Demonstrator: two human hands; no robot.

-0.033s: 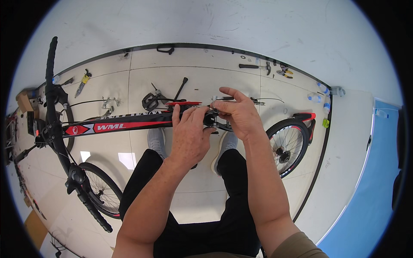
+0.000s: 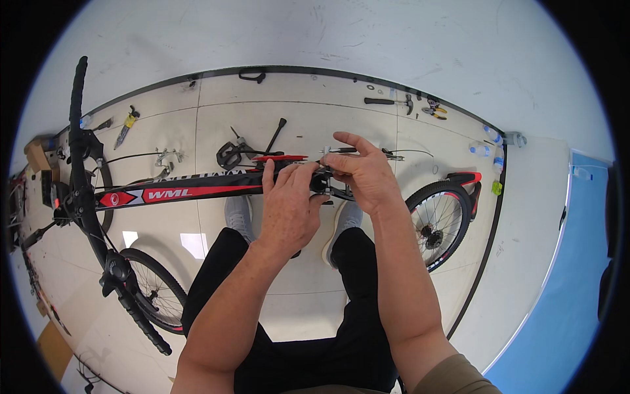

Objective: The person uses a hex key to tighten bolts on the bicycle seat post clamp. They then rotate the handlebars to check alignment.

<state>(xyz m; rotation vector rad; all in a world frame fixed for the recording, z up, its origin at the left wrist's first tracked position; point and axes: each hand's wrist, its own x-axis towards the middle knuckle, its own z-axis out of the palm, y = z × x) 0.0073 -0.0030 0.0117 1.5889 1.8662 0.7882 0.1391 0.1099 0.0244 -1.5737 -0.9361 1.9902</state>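
One bicycle frame (image 2: pixel 220 186), beneath left grip (image 2: pixel 289 203) and extending leftward; right grip (image 2: pixel 357 172) just beside left; cannot tell if either holds anything. Best: left steadies frame, right works lightly.

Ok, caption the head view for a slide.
Left hand and right hand close together at a black-and-red bicycle frame, a hammer lying on the floor beyond.

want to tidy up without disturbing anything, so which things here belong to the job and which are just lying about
Probably the job:
bicycle frame, left hand on it, right hand close by
handlebar at its front end

Probably lying about, untouched:
hammer
yellow-handled pliers
plastic bottles
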